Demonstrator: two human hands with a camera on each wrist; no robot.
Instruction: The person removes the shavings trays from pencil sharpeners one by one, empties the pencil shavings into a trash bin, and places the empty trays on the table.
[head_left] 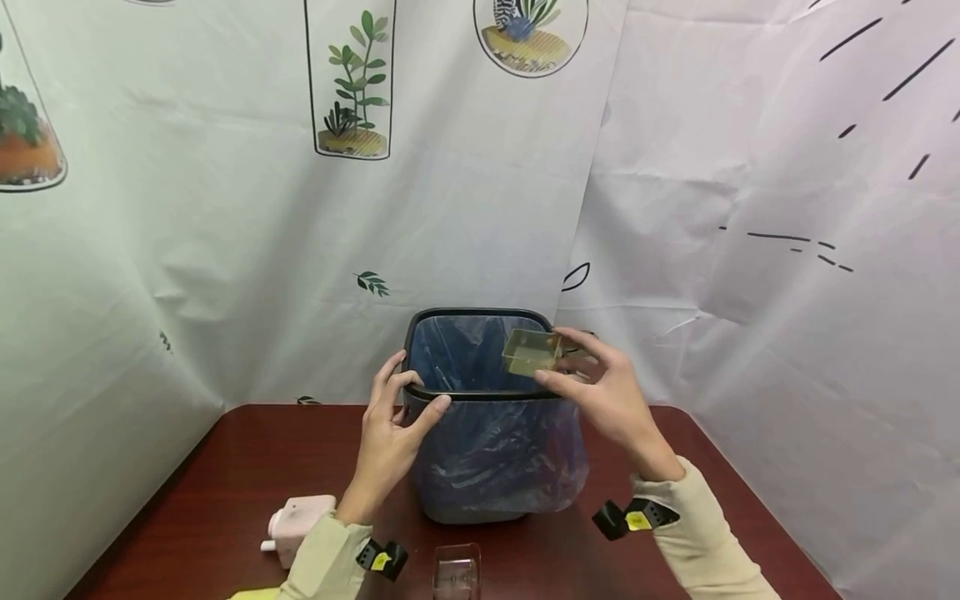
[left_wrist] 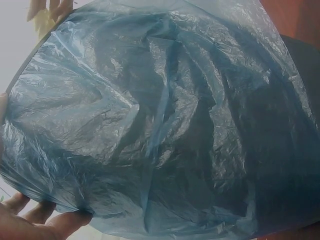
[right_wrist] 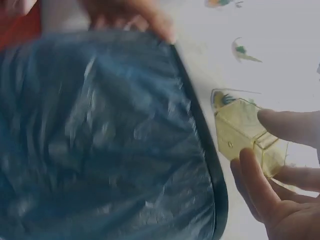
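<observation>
A trash bin (head_left: 480, 397) with a black rim stands on the table, lined with a translucent blue plastic bag (head_left: 495, 458) that hangs over its outside. My left hand (head_left: 392, 425) grips the bin's left rim, fingers over the far side and thumb on the front edge. In the left wrist view, the fingers (left_wrist: 37, 215) touch the bag. My right hand (head_left: 606, 385) pinches a small clear yellow plastic box (head_left: 528, 352) between thumb and fingers, over the right part of the bin's mouth. The right wrist view shows the same yellow box (right_wrist: 245, 130) beside the black rim (right_wrist: 212, 170).
A pale pink device (head_left: 298, 525) with a white nub sits at the left on the dark red table (head_left: 217, 475). A clear plastic box (head_left: 456, 573) lies at the front, and a yellow item (head_left: 255, 594) shows by the left sleeve. A printed white curtain (head_left: 450, 225) hangs behind.
</observation>
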